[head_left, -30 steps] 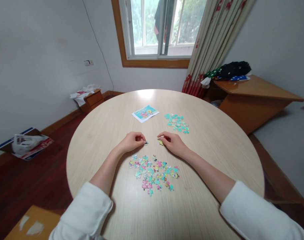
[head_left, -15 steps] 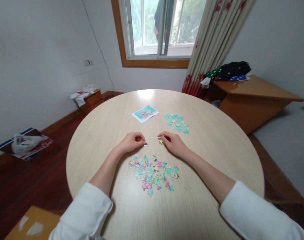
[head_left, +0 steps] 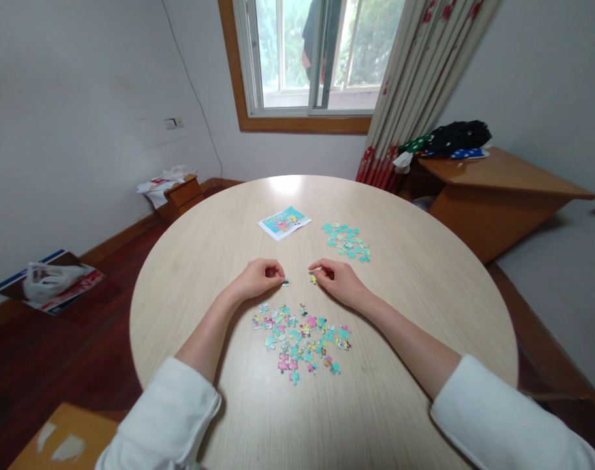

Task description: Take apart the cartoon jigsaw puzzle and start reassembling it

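My left hand (head_left: 262, 277) rests on the table, its fingers pinched on a small dark-and-white puzzle piece (head_left: 286, 282). Across a short gap, my right hand (head_left: 337, 277) holds a yellow puzzle piece (head_left: 313, 279) between thumb and fingers, low over the tabletop. Nearer to me lies a loose pile of puzzle pieces (head_left: 297, 339) in pink, turquoise and yellow. A second group of mostly turquoise pieces (head_left: 347, 241) is spread beyond my right hand. The printed picture card (head_left: 284, 223) lies flat past my left hand.
The round wooden table (head_left: 179, 313) fills the middle of the view. A brown desk (head_left: 503, 176) with clothes (head_left: 456, 138) on it stands at the right. A stool (head_left: 64, 444) is at the lower left, and a window (head_left: 321, 59) is ahead.
The yellow piece at my right fingertips has shifted and turned slightly. My left hand and the other pieces look the same.
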